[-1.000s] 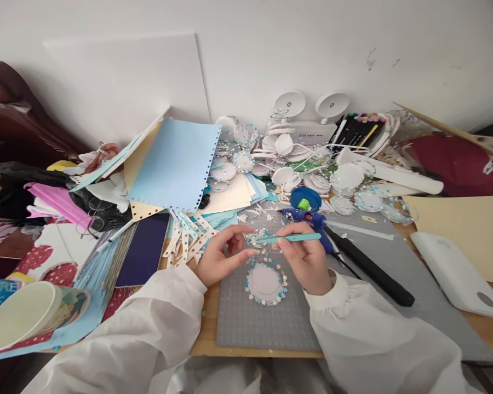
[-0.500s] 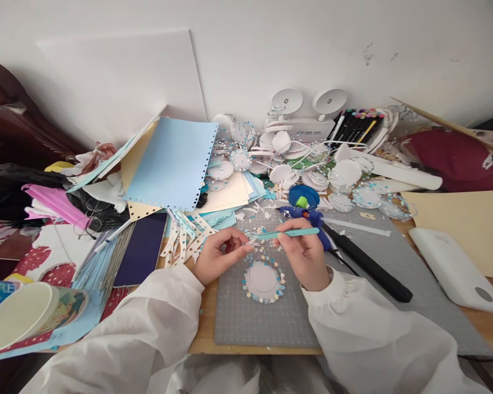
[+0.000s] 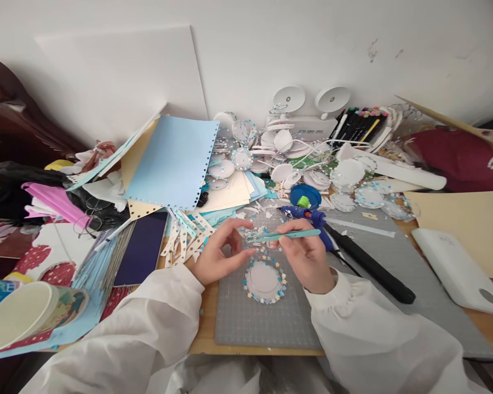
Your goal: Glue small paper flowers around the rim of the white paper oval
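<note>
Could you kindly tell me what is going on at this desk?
A person holds slim teal tweezers in the fingers of the right hand, tips pointing towards the left hand, whose thumb and forefinger are apart. Whether the tips grip anything is too small to tell. Below them, a round white disc ringed with small blue, white and cream stars lies on the gray gridded mat.

We wear loose white cloth, the left sleeve [image 3: 148,314] and right sleeve [image 3: 378,325] long, full and softly creased. Our right cuff [image 3: 337,289] puckers into small gathers near the wrist, and more pale, rumpled fabric [image 3: 217,376] shows at our lap.
</note>
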Demonstrator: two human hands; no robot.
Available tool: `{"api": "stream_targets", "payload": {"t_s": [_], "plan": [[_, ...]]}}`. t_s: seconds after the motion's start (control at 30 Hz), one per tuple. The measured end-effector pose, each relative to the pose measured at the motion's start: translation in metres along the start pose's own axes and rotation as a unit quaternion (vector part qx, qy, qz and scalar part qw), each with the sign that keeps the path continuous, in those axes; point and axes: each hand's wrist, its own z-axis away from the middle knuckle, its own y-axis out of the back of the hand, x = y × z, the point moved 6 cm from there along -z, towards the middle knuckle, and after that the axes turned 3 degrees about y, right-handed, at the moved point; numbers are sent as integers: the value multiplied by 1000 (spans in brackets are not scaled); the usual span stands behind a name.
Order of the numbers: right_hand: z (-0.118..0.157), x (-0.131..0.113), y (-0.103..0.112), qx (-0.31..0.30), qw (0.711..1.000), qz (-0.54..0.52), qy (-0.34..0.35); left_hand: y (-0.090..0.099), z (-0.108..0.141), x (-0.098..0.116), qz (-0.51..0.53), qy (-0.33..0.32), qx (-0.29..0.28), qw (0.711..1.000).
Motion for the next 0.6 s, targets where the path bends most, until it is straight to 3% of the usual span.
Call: {"api": "stream_targets", "payload": {"t_s": [0.17,0.27,0.4,0.6], "plan": [[2,-5,-9,-43,999,-5,6,-14,5,-3,2,14,-60,998],[0,-6,1,18,1000,10,15,-8,4,-9,-3,50,-21,999],[-6,-10,18,93,988,112,61,6,0,-14,21,86,64,994],[-10,-14,12,17,954,269,133,11,-2,-25,100,124,92,983]]}}
